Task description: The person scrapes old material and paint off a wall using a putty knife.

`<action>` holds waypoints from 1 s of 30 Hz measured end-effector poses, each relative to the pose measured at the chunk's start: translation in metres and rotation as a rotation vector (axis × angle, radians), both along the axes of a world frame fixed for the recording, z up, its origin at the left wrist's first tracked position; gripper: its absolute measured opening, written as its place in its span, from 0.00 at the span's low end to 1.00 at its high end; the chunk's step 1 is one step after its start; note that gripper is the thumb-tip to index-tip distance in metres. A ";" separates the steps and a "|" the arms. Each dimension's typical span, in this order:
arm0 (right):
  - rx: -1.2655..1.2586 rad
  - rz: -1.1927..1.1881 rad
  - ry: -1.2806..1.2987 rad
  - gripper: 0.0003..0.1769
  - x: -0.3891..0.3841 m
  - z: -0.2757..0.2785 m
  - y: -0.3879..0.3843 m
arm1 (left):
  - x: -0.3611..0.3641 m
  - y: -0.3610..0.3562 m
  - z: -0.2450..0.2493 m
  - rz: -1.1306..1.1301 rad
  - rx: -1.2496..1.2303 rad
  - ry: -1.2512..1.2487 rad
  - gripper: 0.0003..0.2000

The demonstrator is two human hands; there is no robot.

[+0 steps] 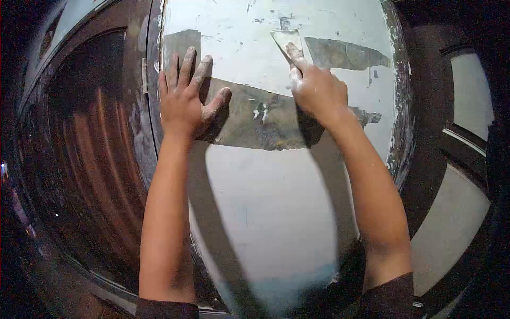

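Observation:
My left hand (187,101) lies with its fingers spread against the upper left of a white panel (265,196), and white dust coats its fingertips. Higher up on the right, my right hand (319,90) grips a scraper (286,41), its index finger stretched along the tool and its flat blade against the panel. A wide grey-brown bare patch (249,117) crosses the panel between and below the hands. Another bare patch (345,53) shows just right of the scraper. The scraper's handle is mostly hidden by my right hand.
At the left, a hinge (144,75) joins the panel's frame beside a dark wooden door (95,159). A dark frame with pale panels (472,95) stands at the right. Rough, paint-smeared edging (401,106) runs down the white panel's right side.

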State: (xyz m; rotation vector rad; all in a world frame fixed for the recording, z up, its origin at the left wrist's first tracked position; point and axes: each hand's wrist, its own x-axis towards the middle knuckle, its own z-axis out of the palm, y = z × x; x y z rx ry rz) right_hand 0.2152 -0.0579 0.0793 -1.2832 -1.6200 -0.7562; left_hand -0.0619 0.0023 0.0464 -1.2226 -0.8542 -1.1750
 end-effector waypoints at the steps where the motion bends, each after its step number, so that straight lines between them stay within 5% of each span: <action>1: -0.001 0.000 -0.002 0.21 -0.002 -0.008 -0.003 | 0.000 0.000 0.000 0.000 -0.001 -0.002 0.38; 4: -0.094 -0.023 0.041 0.22 -0.007 -0.043 -0.017 | 0.002 0.001 -0.001 -0.025 0.028 0.002 0.37; 11: 0.013 -0.027 -0.006 0.26 -0.015 0.015 0.002 | 0.002 -0.003 -0.001 -0.021 -0.006 -0.001 0.38; 16: -0.029 -0.048 -0.044 0.33 -0.021 -0.038 -0.011 | 0.003 -0.003 -0.003 -0.040 -0.005 -0.007 0.38; 18: -0.135 -0.095 -0.014 0.22 -0.022 -0.029 -0.013 | 0.000 -0.001 0.000 -0.025 -0.013 -0.009 0.37; 23: 0.042 -0.022 0.024 0.21 -0.021 0.019 0.017 | 0.003 -0.002 0.000 -0.015 -0.036 -0.028 0.36; 30: -0.109 0.002 -0.017 0.22 -0.013 0.017 0.000 | 0.015 -0.020 -0.002 -0.025 0.031 -0.010 0.28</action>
